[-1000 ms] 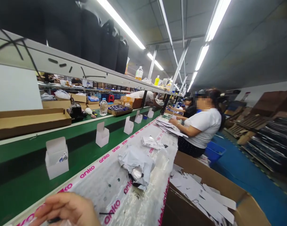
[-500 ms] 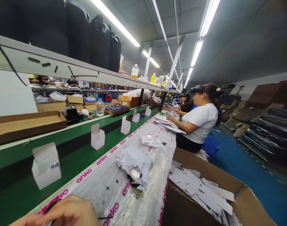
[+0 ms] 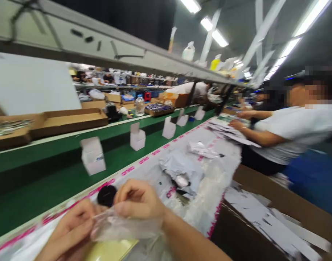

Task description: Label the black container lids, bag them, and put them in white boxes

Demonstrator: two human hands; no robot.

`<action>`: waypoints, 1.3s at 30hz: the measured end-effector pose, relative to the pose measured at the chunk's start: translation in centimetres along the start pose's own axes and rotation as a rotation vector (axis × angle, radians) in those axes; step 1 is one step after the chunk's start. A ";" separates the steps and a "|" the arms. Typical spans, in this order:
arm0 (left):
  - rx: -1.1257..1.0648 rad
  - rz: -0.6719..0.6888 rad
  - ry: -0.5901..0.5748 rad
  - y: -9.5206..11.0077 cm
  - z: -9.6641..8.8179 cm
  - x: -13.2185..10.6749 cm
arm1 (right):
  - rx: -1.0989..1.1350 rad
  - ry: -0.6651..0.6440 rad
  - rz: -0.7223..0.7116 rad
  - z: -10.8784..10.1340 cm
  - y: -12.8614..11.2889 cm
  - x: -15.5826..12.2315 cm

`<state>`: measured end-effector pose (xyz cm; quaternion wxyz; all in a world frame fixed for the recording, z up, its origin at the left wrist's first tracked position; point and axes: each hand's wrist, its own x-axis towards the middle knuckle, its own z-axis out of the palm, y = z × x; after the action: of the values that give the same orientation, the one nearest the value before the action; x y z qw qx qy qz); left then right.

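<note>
We hold a crumpled, see-through plastic bag (image 3: 117,227) between our left hand (image 3: 74,226) and right hand (image 3: 141,203); a round black piece (image 3: 106,195) shows just beyond, partly hidden.

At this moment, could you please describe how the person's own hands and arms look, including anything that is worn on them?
The left hand and the right hand are bare, without gloves. On the visible right forearm, no sleeve, watch or bracelet shows. Only a little of the left wrist is in view, also uncovered. Blur hides small details, such as thin rings.
</note>
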<state>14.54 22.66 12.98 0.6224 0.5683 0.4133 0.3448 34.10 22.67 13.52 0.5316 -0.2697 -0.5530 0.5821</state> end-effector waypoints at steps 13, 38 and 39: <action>-0.064 -0.200 -0.311 1.4 -1.8 -1.6 | -0.090 -0.184 0.381 -0.9 -0.3 0.0; 0.913 0.016 0.428 -1.4 -0.2 1.6 | -1.181 -0.072 0.250 -2.5 2.9 4.0; 0.866 0.088 0.409 -1.5 -0.2 1.1 | -1.150 -0.118 0.252 -2.8 2.5 3.6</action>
<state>14.80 23.59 11.35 0.2192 0.7126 0.6085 0.2718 34.78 27.42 11.48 0.1949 -0.5453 -0.7722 0.2615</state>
